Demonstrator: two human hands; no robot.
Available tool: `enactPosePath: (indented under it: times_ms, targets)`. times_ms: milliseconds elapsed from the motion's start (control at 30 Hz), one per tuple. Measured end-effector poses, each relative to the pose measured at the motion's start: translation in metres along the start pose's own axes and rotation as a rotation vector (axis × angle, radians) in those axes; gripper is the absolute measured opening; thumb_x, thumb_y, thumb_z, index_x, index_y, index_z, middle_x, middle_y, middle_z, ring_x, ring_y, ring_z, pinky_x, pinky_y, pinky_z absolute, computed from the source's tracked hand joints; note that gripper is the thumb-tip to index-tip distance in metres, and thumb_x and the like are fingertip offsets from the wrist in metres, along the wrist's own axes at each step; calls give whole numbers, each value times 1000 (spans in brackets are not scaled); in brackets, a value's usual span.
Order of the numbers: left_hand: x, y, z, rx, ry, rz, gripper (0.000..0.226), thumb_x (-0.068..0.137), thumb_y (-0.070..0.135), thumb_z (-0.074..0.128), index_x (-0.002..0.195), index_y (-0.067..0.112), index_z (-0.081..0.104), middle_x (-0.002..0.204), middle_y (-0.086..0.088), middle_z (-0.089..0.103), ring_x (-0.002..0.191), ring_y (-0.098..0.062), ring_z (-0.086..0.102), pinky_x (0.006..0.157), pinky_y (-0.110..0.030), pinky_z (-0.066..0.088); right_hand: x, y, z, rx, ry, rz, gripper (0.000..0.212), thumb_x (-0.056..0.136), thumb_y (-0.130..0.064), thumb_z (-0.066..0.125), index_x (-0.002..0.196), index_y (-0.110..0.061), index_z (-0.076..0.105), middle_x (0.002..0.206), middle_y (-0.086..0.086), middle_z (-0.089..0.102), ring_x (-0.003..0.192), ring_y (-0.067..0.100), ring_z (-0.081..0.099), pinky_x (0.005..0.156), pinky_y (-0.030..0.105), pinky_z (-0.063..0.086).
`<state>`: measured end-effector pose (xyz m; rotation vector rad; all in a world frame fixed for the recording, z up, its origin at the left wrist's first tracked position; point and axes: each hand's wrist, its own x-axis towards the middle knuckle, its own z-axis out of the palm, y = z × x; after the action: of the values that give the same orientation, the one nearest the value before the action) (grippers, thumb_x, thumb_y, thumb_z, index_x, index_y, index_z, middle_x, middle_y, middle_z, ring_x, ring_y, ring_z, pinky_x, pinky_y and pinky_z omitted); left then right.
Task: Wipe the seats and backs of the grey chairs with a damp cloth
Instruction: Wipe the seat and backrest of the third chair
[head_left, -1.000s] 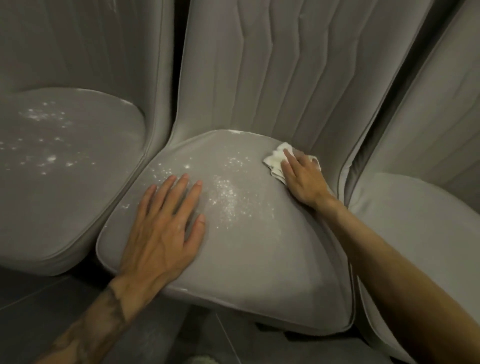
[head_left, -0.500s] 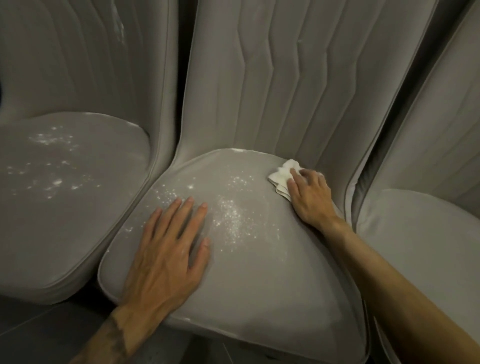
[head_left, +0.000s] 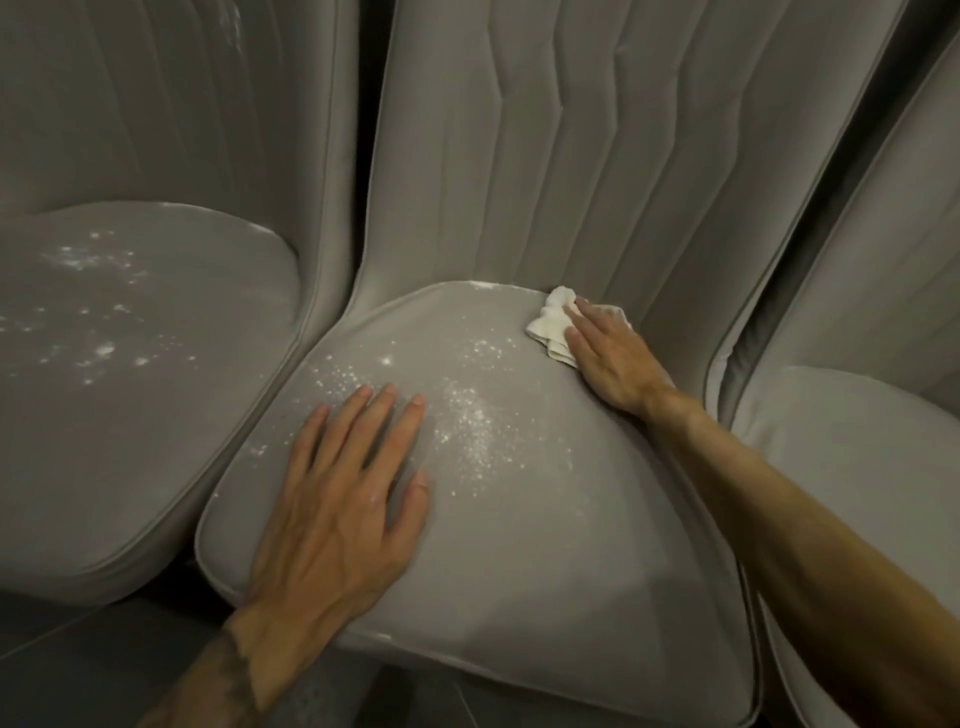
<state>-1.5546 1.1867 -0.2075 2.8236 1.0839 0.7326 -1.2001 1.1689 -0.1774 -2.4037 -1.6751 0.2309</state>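
Right hand (head_left: 610, 358) presses cloth (head_left: 549, 325) on middle seat (head_left: 545, 545)

I count three grey chairs: one under both my hands (head_left: 519, 545), one off beyond my left hand (head_left: 130, 415), one past my right forearm (head_left: 852, 467). Two seats carry white specks (the rightmost looks clean). One white cloth (head_left: 550, 325) lies beneath my right hand (head_left: 610, 358).

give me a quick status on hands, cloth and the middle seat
Right hand flat on white cloth, back right of middle seat. Left hand open, braced on seat front. White powder between them unwiped. Nothing in the way.
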Motion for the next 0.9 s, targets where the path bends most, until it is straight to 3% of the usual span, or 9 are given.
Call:
enactPosePath:
  times_ms: [133, 200, 267, 367, 467, 633, 700, 800, 900]
  targets:
    - [0, 0, -1, -5, -1, 2, 62, 104, 42, 36, 160, 18, 42, 164, -8, 44, 154, -28, 37, 130, -49, 21, -58, -21, 17, 44, -50, -202, 54, 111, -53, 21, 162, -37, 23, 171, -13, 17, 157, 5, 12, 126, 24, -1]
    - [0, 1, -2, -5, -1, 6, 62, 104, 41, 37, 160, 17, 42, 163, -10, 45, 154, -29, 38, 130, -51, 22, -79, -12, 9, 22, -63, -258, 56, 108, -61, 15, 159, -43, 28, 166, -19, 27, 152, -1, 21, 125, 23, 11]
    - [1, 3, -3, -10, 1, -1, 61, 103, 41, 37, 159, 16, 44, 162, -10, 46, 153, -30, 39, 128, -53, 25, -66, -4, 0, -16, -33, -222, 50, 109, -57, 22, 145, -33, 49, 151, -7, 49, 141, 14, 46, 117, 28, 31]
    - [1, 4, -4, -8, 0, -7, 61, 103, 39, 39, 158, 15, 46, 161, -11, 48, 152, -31, 41, 127, -54, 26, -35, -14, -5, -16, 21, -29, 41, 110, -43, 37, 133, -14, 53, 136, 10, 60, 127, 31, 55, 110, 39, 35]
    - [0, 2, -3, 5, 0, 4, 61, 103, 40, 39, 158, 15, 45, 161, -11, 47, 152, -30, 40, 129, -52, 24, -60, -42, 8, 36, 18, -65, 44, 110, -41, 36, 142, -14, 43, 155, 9, 45, 139, 28, 44, 119, 40, 27]
    - [0, 1, -1, -6, 12, 6, 61, 104, 41, 37, 158, 16, 44, 160, -12, 47, 151, -31, 41, 128, -51, 23, -150, -90, 26, 90, -144, -435, 49, 110, -56, 23, 154, -33, 25, 171, -11, 15, 158, 7, 12, 126, 22, 0]
    - [0, 1, -2, -10, 5, 3, 61, 104, 42, 36, 159, 15, 43, 160, -12, 47, 151, -31, 41, 129, -51, 23, -146, -75, 15, 56, -149, -350, 55, 110, -53, 28, 161, -31, 19, 173, -11, 12, 159, 6, 11, 128, 23, 1]
    - [-1, 1, -2, -22, -8, -9, 61, 105, 41, 35, 159, 15, 42, 161, -12, 46, 152, -30, 39, 128, -53, 24, -129, -53, -2, -28, -126, -61, 63, 111, -47, 25, 166, -21, 7, 174, -4, 6, 160, 12, 6, 129, 29, 0]
    - [0, 2, -4, -19, -17, -22, 60, 104, 39, 35, 159, 15, 42, 161, -12, 46, 152, -31, 40, 128, -54, 24, -155, -96, 23, -20, -117, -136, 64, 111, -48, 16, 166, -18, 3, 175, -1, -1, 161, 14, 0, 130, 33, -2]
